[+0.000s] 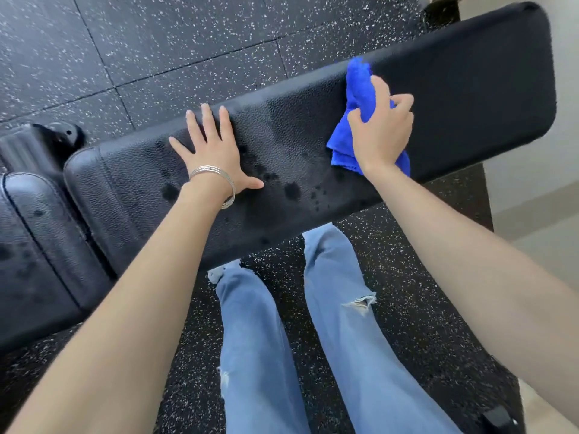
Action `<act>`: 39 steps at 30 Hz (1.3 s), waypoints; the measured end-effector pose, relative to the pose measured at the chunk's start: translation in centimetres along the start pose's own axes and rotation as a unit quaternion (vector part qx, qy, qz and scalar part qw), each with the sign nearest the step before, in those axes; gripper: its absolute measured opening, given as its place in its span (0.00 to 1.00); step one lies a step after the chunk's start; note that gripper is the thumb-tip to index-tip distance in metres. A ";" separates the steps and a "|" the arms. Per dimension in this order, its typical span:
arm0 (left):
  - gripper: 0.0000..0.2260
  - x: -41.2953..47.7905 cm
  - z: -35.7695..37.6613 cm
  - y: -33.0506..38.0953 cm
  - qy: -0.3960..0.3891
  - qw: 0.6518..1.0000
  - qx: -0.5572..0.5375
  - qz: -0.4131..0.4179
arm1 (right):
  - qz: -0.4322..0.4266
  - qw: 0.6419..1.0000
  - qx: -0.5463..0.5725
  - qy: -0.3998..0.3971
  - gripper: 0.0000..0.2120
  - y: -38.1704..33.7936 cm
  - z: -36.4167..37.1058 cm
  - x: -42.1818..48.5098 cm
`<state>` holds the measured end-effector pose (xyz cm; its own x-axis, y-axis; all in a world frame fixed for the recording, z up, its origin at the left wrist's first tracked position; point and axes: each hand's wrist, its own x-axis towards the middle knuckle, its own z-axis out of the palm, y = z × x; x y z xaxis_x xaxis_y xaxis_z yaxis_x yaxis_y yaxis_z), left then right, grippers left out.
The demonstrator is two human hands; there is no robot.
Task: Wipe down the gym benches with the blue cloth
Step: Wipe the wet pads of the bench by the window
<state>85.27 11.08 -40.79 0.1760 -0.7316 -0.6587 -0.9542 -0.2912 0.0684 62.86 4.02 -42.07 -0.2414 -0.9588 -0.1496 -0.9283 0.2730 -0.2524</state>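
Blue microfibre cloth (355,86): in the head view it is bunched up in your right hand and lies on the long bench pad, toward the pad's right end. Its upper tip reaches the pad's far edge, and a loose corner hangs out below your palm.
Right hand (380,133): your fingers and thumb are curled round the cloth, gripping it against the pad.
Left hand (213,151): it lies palm down on the same pad with fingers straight and spread, holding nothing. It is near the pad's middle, well apart from the cloth.
Long black textured vinyl bench pad (470,89): it runs slantwise across your view, from lower left to upper right.
Dark wet spots (291,189): they are scattered on the pad between your two hands, mostly toward the near edge.
Short black seat pad (31,245): it sits just beside the long pad's left end with a narrow gap between them, and it bears a few dark spots too.
Thin silver bangles (219,183): they are stacked on your left wrist.
Light blue ripped jeans (260,339): your legs stand just at the near side of the bench.
Black rubber floor tiles with white specks (156,42): they lie under and all around the bench.
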 end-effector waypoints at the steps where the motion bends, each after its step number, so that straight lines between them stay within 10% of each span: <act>1: 0.61 0.0 0.1 0.1 0.000 1.000 0.003 0.001 | 0.014 1.000 -0.005 0.010 0.24 -0.8 0.4 -0.8; 13: 0.60 -0.1 0.3 -0.7 0.011 1.000 0.001 0.027 | -0.338 0.940 -0.040 0.003 0.22 0.5 2.8 -9.5; 22: 0.54 -1.7 1.5 -1.8 0.016 0.993 0.063 0.103 | 0.110 0.992 -0.004 0.057 0.25 4.5 0.2 -6.1; 26: 0.55 -2.3 2.6 -2.5 0.026 0.989 0.084 0.123 | 0.177 0.978 0.013 0.108 0.25 1.1 2.2 -8.8; 39: 0.60 -4.9 4.1 -1.1 0.002 0.987 0.109 0.119 | -0.186 0.978 0.086 0.029 0.24 3.6 3.7 -15.8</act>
<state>84.43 17.47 -40.69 -0.0596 -0.7654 -0.6408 -0.9979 0.0289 0.0583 64.39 20.45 -44.15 0.0839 -0.9958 0.0360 -0.8947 -0.0912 -0.4372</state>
